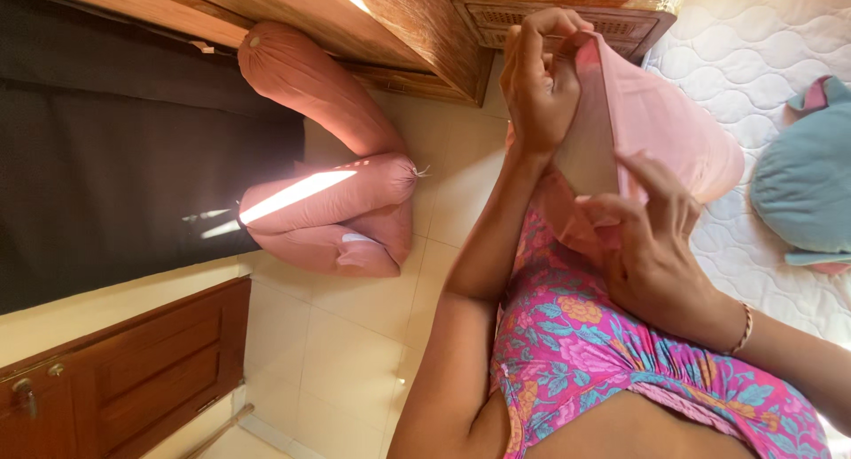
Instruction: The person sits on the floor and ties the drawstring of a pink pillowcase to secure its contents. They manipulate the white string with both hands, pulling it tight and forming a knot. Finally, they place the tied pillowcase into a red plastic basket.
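Observation:
Both my hands hold a pink pillowcase [660, 113] in front of my chest. My left hand [539, 82] grips the folded-over edge of its opening at the top, fingers curled over the cloth. My right hand [651, 246], with a thin bracelet at the wrist, pinches the lower edge of the same opening. Between the hands a pale inner surface [587, 158] shows inside the opening; I cannot tell whether it is a pillow or the case's lining. I wear a pink floral garment [585, 344].
Two pink bolsters [310, 82] [332, 206] and a pink pillow [355, 251] lie on the pale tiled floor [355, 353]. A white quilted mattress [762, 34] with a teal cushion [807, 189] is at right. Wooden furniture [567, 7], a dark curtain [106, 158], a wooden door [133, 375].

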